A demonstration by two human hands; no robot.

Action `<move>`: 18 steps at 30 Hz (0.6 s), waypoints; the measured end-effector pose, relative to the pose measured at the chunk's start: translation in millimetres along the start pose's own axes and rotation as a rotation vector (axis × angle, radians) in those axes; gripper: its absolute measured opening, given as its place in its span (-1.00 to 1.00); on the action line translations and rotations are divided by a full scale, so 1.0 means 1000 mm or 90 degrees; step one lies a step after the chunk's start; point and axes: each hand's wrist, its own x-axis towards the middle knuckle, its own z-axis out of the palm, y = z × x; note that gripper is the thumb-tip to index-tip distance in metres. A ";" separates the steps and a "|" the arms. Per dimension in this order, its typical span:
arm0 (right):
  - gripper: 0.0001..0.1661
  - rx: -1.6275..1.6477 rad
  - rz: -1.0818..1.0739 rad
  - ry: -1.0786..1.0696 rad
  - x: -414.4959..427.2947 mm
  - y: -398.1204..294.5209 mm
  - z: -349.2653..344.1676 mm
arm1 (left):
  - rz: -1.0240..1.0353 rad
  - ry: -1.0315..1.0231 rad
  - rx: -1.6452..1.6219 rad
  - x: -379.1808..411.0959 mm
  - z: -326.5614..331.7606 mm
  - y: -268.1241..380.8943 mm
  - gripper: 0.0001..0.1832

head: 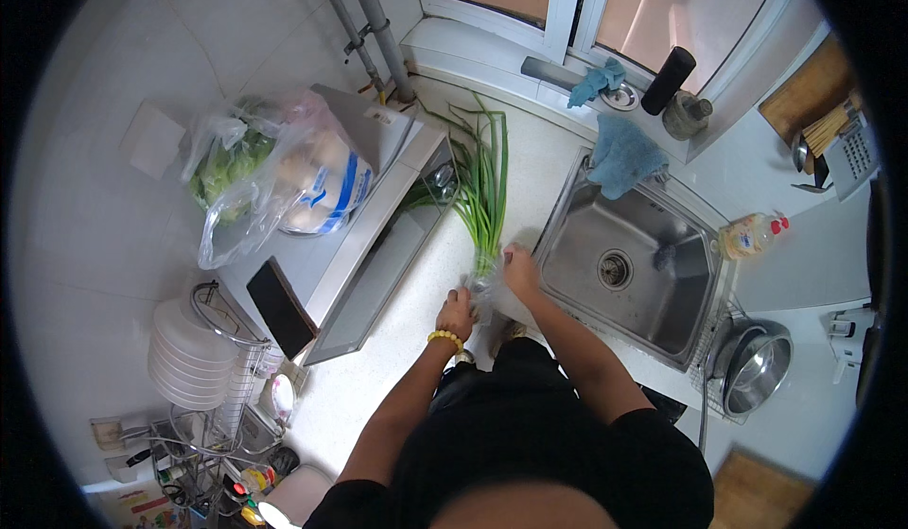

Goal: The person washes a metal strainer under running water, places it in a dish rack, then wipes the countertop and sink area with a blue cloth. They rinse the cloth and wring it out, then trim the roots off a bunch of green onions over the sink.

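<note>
A bunch of green onions [486, 196] lies on the white countertop, its long leaves pointing toward the window. Its lower end sits in a clear plastic bag [484, 286] at the counter's front edge. My left hand [454, 314], with a yellow bead bracelet at the wrist, grips the near left side of this bag. On the other side, my right hand [521, 270] has its fingers curled at the bag's right edge, close to the sink. The root ends are hard to make out through the crumpled plastic.
Right of the onions is a steel sink [560, 274] with a blue cloth [624, 153] over its faucet area. A glass-fronted cabinet [376, 284] stands left, bearing bagged vegetables [234, 164] and a dark phone-like slab [282, 309]. Metal bowls [759, 369] sit right of the sink.
</note>
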 end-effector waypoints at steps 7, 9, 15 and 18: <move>-0.41 -0.121 0.178 -0.146 0.031 -0.045 -0.003 | 0.199 0.038 0.089 -0.008 0.000 0.003 -0.72; -0.38 -0.081 0.171 -0.137 0.037 -0.042 0.005 | 0.263 0.040 0.124 -0.007 -0.002 0.007 -0.77; -0.46 0.052 0.116 -0.095 0.066 -0.034 0.005 | 0.292 0.061 0.124 -0.019 -0.010 0.009 -0.80; -0.60 0.199 0.068 -0.061 0.084 -0.032 0.000 | 0.294 0.058 0.115 -0.021 -0.019 0.009 -0.82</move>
